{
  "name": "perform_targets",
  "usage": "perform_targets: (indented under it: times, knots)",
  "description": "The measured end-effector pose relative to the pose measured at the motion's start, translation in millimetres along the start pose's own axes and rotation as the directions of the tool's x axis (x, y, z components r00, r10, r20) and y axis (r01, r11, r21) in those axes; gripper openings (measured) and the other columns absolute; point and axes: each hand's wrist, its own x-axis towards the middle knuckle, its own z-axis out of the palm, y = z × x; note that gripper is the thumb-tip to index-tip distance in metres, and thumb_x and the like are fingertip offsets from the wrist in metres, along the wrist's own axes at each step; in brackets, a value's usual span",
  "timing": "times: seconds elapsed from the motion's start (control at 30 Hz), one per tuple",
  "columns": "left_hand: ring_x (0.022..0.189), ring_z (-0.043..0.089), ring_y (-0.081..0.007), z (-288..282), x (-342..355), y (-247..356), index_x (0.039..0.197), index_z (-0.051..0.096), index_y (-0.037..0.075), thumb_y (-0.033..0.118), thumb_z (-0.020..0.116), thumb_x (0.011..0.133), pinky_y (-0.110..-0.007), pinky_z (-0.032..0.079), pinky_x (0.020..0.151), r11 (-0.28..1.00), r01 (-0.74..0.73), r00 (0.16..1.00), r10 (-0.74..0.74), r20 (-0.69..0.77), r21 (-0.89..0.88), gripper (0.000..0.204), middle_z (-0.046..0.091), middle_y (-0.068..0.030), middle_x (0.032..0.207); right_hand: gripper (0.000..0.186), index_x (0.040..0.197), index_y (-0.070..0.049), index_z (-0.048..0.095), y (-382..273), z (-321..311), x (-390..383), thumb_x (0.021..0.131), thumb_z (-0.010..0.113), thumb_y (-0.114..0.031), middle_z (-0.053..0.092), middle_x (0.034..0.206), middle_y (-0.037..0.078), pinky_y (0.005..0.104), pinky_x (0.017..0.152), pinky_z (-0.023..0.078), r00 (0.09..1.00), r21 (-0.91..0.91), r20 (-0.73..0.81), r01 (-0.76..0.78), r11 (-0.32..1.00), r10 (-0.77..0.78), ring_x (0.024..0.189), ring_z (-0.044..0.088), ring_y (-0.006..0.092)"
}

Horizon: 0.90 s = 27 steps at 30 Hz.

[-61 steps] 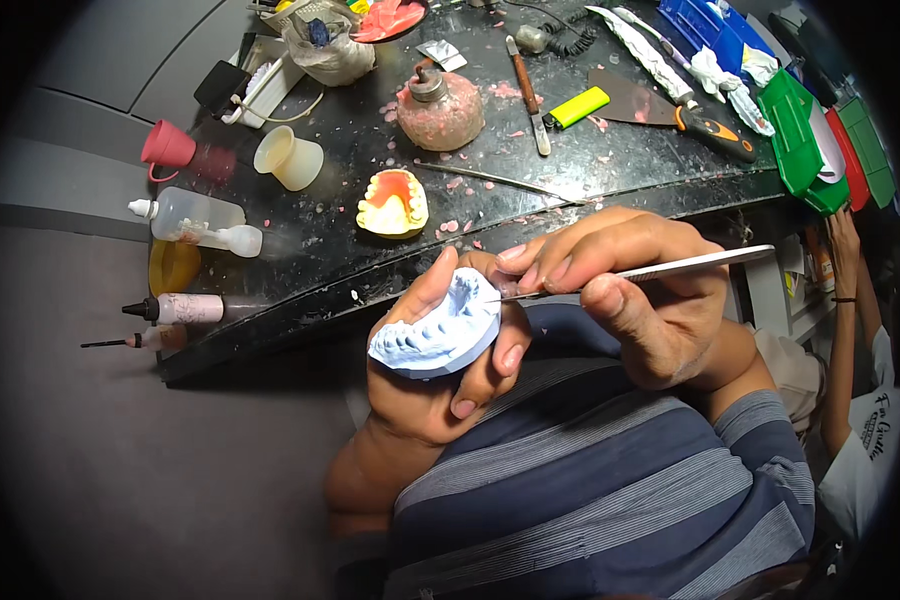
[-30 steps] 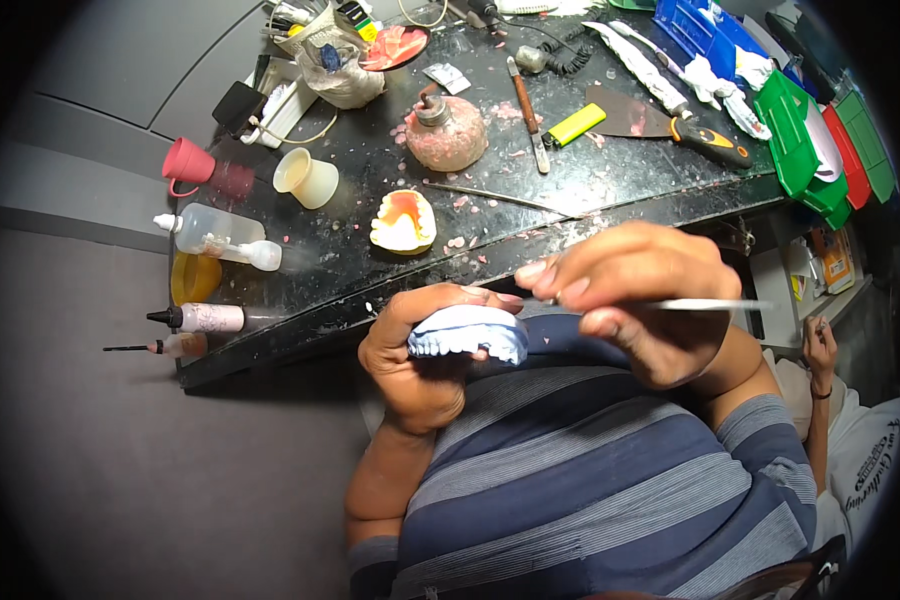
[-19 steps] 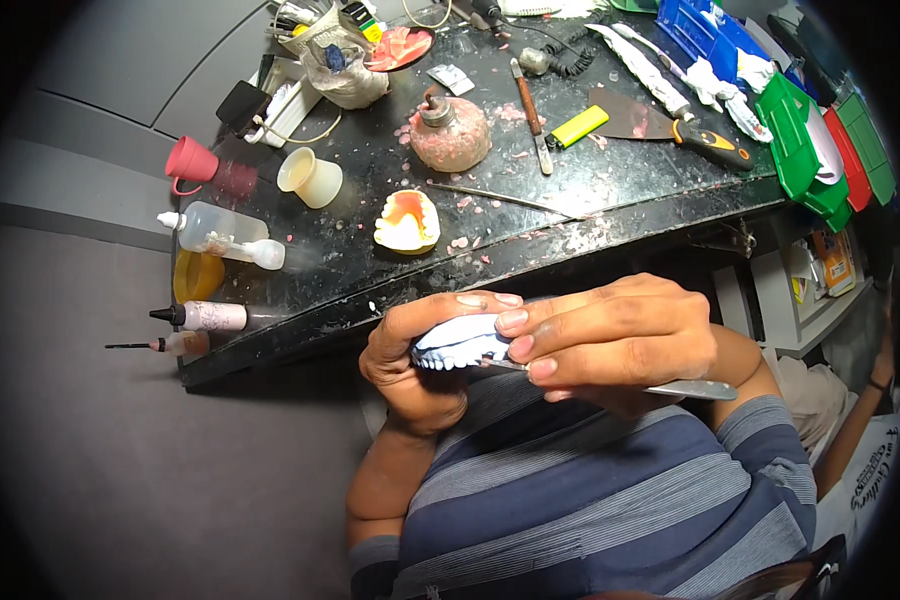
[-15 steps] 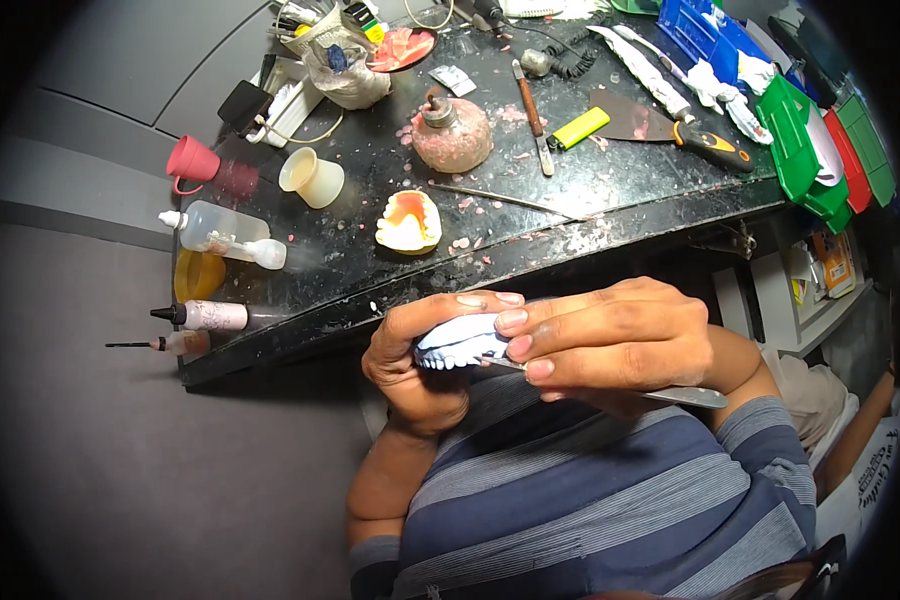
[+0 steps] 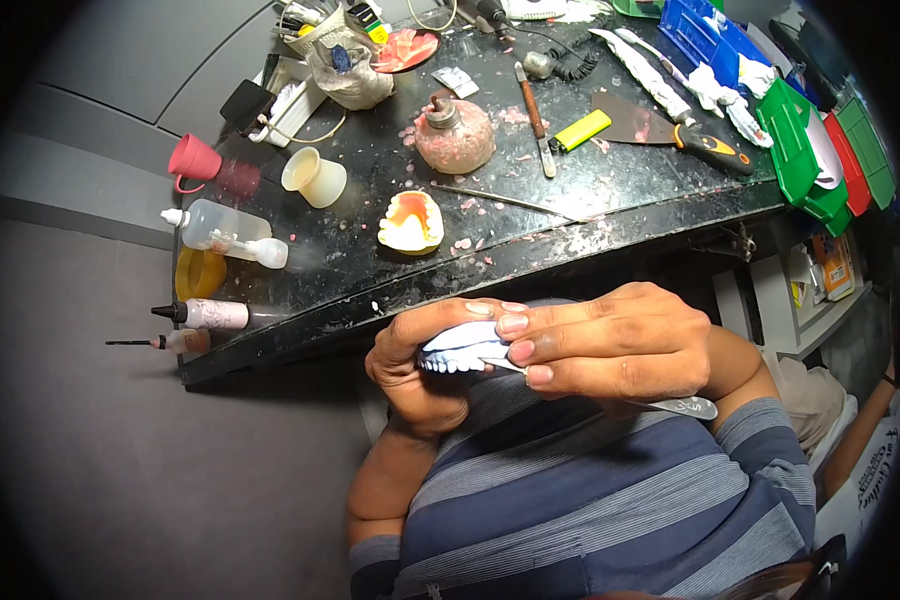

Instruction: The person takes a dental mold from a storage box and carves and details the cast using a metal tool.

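My left hand is closed around a pale blue dental cast, which is tilted with its row of teeth along the lower edge and its base upward. My right hand is closed on a slim flat metal instrument; its fingertips rest on the cast. The instrument's tip runs under those fingers toward the teeth, and its exact contact point is hidden. Above my hands on the black bench stands a yellow cast with an orange-red plate in it. A thin metal rod lies beside it.
On the bench are a pink-spattered burner, knife, lighter, scraper, cream cup, pink mug, bottles and plastic boxes. At the right, a co-worker's arm shows near a drawer unit.
The blue cast has turned from teeth up to teeth downward. My right hand has moved down and onto it, lowering the instrument's handle. The co-worker's arm has shifted.
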Motion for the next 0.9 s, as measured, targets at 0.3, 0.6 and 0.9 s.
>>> perform_targets:
  times: [0.3, 0.6, 0.9]
  knots:
    - [0.095, 0.074, -0.0298, 0.1, 3.9, 0.1, 0.108, 0.065, -0.002, 0.002, 0.077, 0.085, -0.042, 0.061, 0.087, 0.998, -0.03, 0.999, 0.03, 0.012, 0.056, 0.026, 0.075, -0.0202, 0.1, 0.026, 0.109, 0.003, 0.073, -1.4, -2.1, -2.3, 0.084, 0.072, -0.005, 0.073, 0.113, 0.02, 0.0394, 0.088, 0.062, 0.999, 0.107, 0.018, -0.053, 0.993, 0.051, 0.109, 0.072, 0.0335]
    - [0.092, 0.074, -0.0295, -3.7, 0.5, -3.1, 0.108, 0.064, -0.004, 0.003, 0.073, 0.083, -0.043, 0.061, 0.086, 0.996, -0.029, 1.0, 0.029, -0.003, 0.084, 0.027, 0.073, -0.0191, 0.098, 0.022, 0.102, 0.0, 0.074, 3.7, 3.0, -2.4, 0.081, 0.079, 0.0, 0.074, 0.109, 0.018, 0.0372, 0.078, 0.064, 1.0, 0.016, -0.009, 0.014, 1.0, -0.014, 0.105, 0.074, 0.0343]
    - [0.094, 0.074, -0.0282, -4.1, 3.8, 2.8, 0.11, 0.067, -0.007, -0.012, 0.066, 0.076, -0.038, 0.06, 0.088, 0.988, -0.061, 0.998, 0.055, 0.043, 0.139, 0.034, 0.075, -0.0214, 0.101, 0.024, 0.104, 0.003, 0.073, 1.0, 3.5, -1.3, 0.081, 0.078, 0.001, 0.074, 0.108, 0.02, 0.0382, 0.082, 0.064, 0.999, 0.056, -0.014, -0.036, 0.998, 0.037, 0.104, 0.074, 0.0338]
